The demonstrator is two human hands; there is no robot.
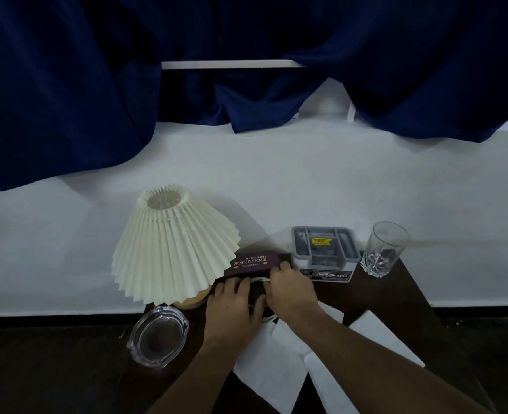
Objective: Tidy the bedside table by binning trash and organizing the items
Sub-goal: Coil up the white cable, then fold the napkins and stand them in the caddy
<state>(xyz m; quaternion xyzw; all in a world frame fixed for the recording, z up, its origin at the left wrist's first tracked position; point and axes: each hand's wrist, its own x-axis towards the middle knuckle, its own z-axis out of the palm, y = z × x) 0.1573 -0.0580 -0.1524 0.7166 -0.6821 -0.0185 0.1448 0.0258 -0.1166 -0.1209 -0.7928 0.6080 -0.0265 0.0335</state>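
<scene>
A maroon glasses case printed "PRINCE OPTICALS" lies on the dark bedside table, just right of the lamp. My left hand and my right hand meet right in front of the case, both pinching a thin white cord that loops between the fingers. The cord's far end is hidden under my hands. Several white paper tissues lie spread on the table beneath my forearms.
A pleated cream lamp stands at the left. A clear glass ashtray sits at the front left. A grey organiser box and an empty drinking glass stand at the back right. Dark blue curtains hang behind.
</scene>
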